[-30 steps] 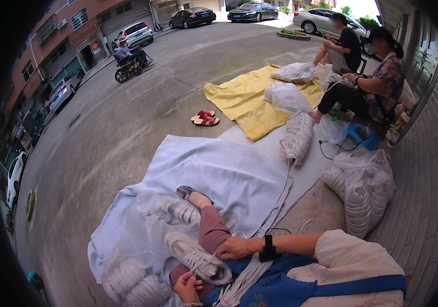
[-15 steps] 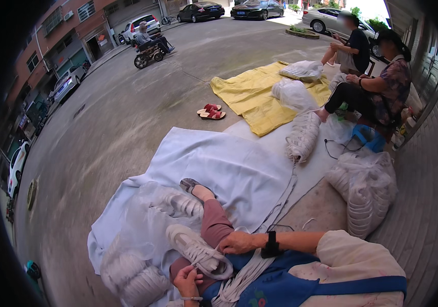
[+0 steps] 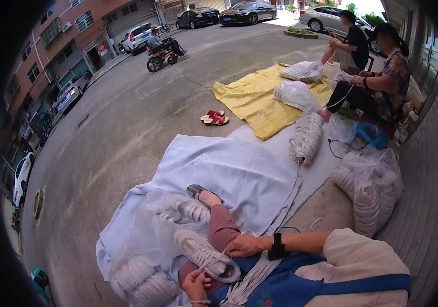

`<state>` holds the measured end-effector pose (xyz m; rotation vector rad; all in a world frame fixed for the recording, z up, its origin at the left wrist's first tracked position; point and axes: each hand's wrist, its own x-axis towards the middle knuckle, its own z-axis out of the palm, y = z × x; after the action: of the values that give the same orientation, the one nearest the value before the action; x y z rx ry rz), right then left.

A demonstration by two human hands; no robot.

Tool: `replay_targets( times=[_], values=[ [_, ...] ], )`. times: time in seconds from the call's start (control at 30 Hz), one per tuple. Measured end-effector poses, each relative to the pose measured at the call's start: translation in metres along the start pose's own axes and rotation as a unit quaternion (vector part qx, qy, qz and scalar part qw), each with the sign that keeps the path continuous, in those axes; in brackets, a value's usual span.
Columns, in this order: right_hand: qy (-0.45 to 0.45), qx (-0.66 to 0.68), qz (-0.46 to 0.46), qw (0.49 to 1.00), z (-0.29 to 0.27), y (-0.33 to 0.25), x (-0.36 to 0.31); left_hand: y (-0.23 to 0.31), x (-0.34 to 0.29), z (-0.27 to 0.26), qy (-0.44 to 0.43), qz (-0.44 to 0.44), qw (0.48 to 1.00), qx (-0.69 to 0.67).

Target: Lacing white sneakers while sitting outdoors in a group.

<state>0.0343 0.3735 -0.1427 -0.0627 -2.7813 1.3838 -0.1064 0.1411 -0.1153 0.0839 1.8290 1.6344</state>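
Note:
A white lace-up sneaker (image 3: 202,254) rests on my lap, its toe pointing away to the left. My left hand (image 3: 196,284) pinches a pale shoelace beside the shoe's opening. On the other side, my right hand (image 3: 246,245) has its fingers closed at the laces by the shoe's upper edge; the fingertips are partly hidden. A bundle of loose white shoelaces (image 3: 253,278) lies across my blue apron (image 3: 295,266), below my right hand. Beyond the sneaker is a clear plastic bag (image 3: 150,220) with white shoes in it. More stacked white shoes (image 3: 139,279) are left of my left hand.
A pale blue cloth (image 3: 229,163) covers the ground ahead. Bundled shoes (image 3: 307,137) and a bag of shoes (image 3: 371,192) lie to the right. Two seated people are near a yellow sheet (image 3: 252,105) with red sandals (image 3: 215,117) beside it. A wheelchair rider (image 3: 165,48) is farther off.
The whole view has shifted slightly. Both my hands keep their hold beside the sneaker. The wheelchair rider has moved right, and the nearer seated person's hands now draw out a pale strand.

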Motion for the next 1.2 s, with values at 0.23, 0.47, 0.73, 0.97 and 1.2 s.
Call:
replay_targets(
  times=[0.23, 0.47, 0.73, 0.97, 1.2],
  values=[
    [0.007, 0.021, 0.009, 1.0, -0.0034, -0.0024, -0.0006, -0.0042, 0.0046, -0.0013, -0.007, 0.002, 1.0, -0.011],
    [0.019, 0.017, 0.013, 1.0, -0.0056, -0.0046, -0.0027, -0.0024, 0.0046, 0.0009, -0.01, 0.001, 1.0, -0.004],
    [0.015, 0.012, 0.003, 1.0, -0.0055, -0.0077, -0.0012, -0.0021, -0.0018, 0.0041, 0.007, 0.021, 1.0, 0.004],
    [0.012, 0.014, -0.005, 1.0, -0.004, -0.0037, -0.0013, -0.0011, 0.0018, 0.0045, 0.021, 0.054, 0.996, 0.071],
    [0.029, 0.015, -0.008, 0.999, -0.003, -0.0005, -0.0019, 0.0016, -0.002, 0.0048, -0.002, 0.056, 0.996, 0.066]
  ],
)
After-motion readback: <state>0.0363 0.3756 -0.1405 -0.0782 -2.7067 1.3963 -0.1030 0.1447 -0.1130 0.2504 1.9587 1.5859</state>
